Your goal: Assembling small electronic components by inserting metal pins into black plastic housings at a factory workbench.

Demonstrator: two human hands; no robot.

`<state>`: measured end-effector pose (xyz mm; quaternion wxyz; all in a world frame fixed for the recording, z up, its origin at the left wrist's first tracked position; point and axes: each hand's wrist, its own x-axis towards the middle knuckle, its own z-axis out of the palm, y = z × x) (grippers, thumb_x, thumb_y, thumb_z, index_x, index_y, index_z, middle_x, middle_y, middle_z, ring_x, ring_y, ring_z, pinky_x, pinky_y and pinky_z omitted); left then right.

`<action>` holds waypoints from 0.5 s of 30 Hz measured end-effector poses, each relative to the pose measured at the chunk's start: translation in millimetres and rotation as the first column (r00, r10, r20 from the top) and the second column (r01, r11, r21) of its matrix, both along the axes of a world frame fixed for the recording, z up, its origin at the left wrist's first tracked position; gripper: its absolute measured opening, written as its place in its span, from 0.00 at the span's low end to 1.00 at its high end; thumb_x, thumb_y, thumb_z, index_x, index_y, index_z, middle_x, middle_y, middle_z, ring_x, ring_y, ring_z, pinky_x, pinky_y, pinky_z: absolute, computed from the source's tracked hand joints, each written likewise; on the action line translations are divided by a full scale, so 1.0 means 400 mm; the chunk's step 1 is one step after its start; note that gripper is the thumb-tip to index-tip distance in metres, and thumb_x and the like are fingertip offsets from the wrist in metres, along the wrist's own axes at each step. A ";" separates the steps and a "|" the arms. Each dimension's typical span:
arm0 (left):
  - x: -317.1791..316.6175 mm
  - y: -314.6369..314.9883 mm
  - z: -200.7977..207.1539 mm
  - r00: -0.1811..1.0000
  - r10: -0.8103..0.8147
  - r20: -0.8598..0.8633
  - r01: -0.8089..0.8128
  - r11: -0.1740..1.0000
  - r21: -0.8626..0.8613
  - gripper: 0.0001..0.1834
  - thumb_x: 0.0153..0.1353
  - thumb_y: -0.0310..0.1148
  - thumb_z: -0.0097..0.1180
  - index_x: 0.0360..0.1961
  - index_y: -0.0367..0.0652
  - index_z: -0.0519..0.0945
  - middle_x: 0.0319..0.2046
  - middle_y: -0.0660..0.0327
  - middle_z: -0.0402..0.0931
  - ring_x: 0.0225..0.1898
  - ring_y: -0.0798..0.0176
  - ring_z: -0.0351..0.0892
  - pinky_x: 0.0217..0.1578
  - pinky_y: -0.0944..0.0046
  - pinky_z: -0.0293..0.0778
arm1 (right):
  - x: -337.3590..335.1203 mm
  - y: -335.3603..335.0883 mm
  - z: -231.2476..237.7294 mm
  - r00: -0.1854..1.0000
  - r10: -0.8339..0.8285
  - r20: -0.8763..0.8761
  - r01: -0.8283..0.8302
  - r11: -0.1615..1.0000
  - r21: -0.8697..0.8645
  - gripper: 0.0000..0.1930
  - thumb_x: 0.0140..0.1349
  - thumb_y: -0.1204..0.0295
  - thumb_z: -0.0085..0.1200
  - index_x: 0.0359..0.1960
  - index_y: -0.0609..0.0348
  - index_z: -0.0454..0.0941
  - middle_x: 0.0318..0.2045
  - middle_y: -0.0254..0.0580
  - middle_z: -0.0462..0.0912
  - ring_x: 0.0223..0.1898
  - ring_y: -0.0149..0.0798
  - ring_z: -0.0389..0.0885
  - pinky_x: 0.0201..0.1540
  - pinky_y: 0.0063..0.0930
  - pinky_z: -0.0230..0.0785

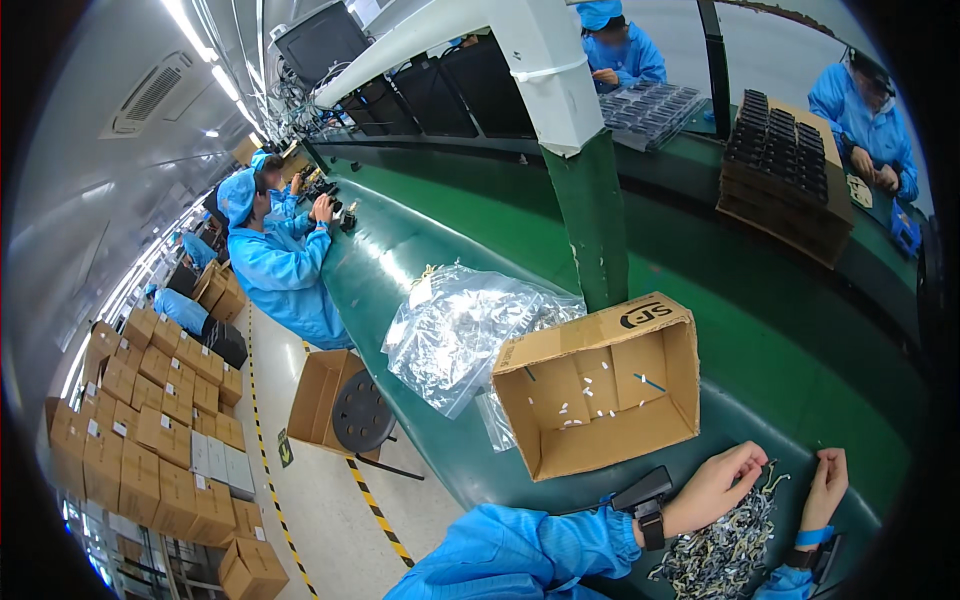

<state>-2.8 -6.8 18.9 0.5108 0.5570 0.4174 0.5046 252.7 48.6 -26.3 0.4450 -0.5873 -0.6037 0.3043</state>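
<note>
A heap of small twisted strip-like parts [722, 548], white, grey and yellowish, lies on the green bench at the lower right. My left hand [715, 488] reaches across the heap's far side, its fingers curled and pinched together. A tiny dark bit shows by those fingertips, too small to name. To the right of the heap, my right hand [826, 487] is closed, with its fingers bent in. Whatever it may hold is hidden. The two hands are apart. Just beyond my left forearm stands an open cardboard box [600, 440] with small white pieces scattered inside.
Clear plastic bags [465, 335] of parts lie beyond the box. A green post [588, 220] rises behind it. At left are a black stool [364, 412] and stacked cartons [150, 440]. Co-workers in blue [275, 255] sit along the bench and opposite, near stacked trays [780, 165].
</note>
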 end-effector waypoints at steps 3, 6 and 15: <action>0.000 -0.001 0.001 1.000 0.003 -0.001 -0.003 1.000 0.006 0.07 0.65 0.25 0.49 0.43 0.35 0.69 0.35 0.57 0.73 0.37 0.66 0.76 0.41 0.66 0.72 | 0.004 0.001 -0.001 1.000 0.007 -0.002 -0.008 1.000 -0.015 0.03 0.65 0.80 0.42 0.33 0.63 0.69 0.29 0.30 0.68 0.31 0.22 0.65 0.35 0.14 0.56; -0.001 -0.002 0.004 1.000 0.004 0.005 -0.004 1.000 0.011 0.07 0.65 0.24 0.49 0.43 0.35 0.69 0.35 0.57 0.73 0.37 0.66 0.76 0.41 0.66 0.72 | 0.000 0.000 0.004 1.000 0.012 0.003 -0.012 1.000 -0.008 0.03 0.65 0.80 0.42 0.33 0.63 0.68 0.29 0.30 0.68 0.31 0.21 0.64 0.34 0.14 0.55; 0.004 0.001 0.001 1.000 0.003 -0.011 -0.003 1.000 0.003 0.08 0.65 0.25 0.49 0.43 0.35 0.69 0.35 0.56 0.73 0.37 0.65 0.76 0.40 0.66 0.72 | 0.009 0.004 0.001 0.999 0.002 0.051 -0.002 1.000 -0.006 0.05 0.67 0.78 0.42 0.33 0.64 0.69 0.29 0.32 0.69 0.33 0.23 0.65 0.37 0.15 0.56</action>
